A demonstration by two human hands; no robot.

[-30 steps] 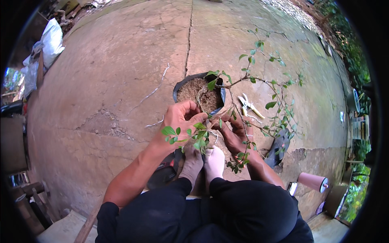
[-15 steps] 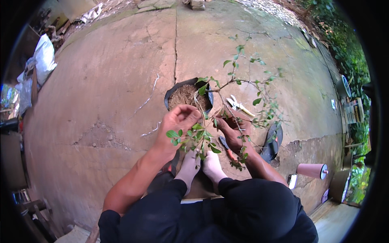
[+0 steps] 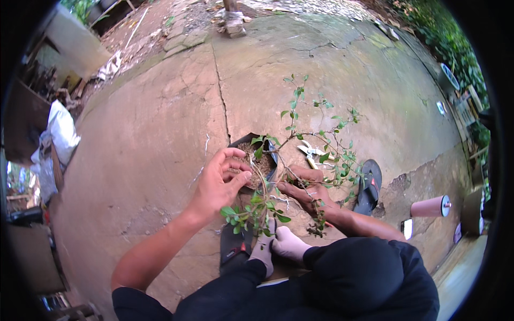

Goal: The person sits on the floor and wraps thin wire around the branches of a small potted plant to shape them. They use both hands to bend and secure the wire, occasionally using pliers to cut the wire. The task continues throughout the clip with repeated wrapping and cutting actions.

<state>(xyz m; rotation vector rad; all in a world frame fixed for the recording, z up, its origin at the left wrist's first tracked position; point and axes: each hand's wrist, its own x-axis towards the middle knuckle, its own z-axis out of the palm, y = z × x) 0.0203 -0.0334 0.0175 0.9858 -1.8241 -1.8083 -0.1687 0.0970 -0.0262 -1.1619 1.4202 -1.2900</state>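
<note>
A small leafy tree (image 3: 292, 128) with bare, bent branches leans over a black bag of soil (image 3: 243, 143). My left hand (image 3: 219, 179) is beside its trunk, fingers loosely curved and apart. My right hand (image 3: 300, 187) is closed on a thin branch, its fingertips partly behind leaves and twigs. Short pale wires (image 3: 281, 200) lie about the bag and by my hands. Pruning shears (image 3: 309, 155) rest on the concrete right of the bag. An orange-handled tool is mostly hidden under my right arm.
Dark sandals (image 3: 367, 187) lie by my socked feet (image 3: 289, 243). At right are a pink tumbler (image 3: 428, 207), a phone (image 3: 407, 229), pots and greenery (image 3: 450, 43). White sacks (image 3: 61, 128) and boards stand left. A post (image 3: 234, 21) rises at the back.
My left hand's fingers have spread from their pinch at the branches. My view has shifted, showing more of the yard behind. My right foot has angled inward toward the left one.
</note>
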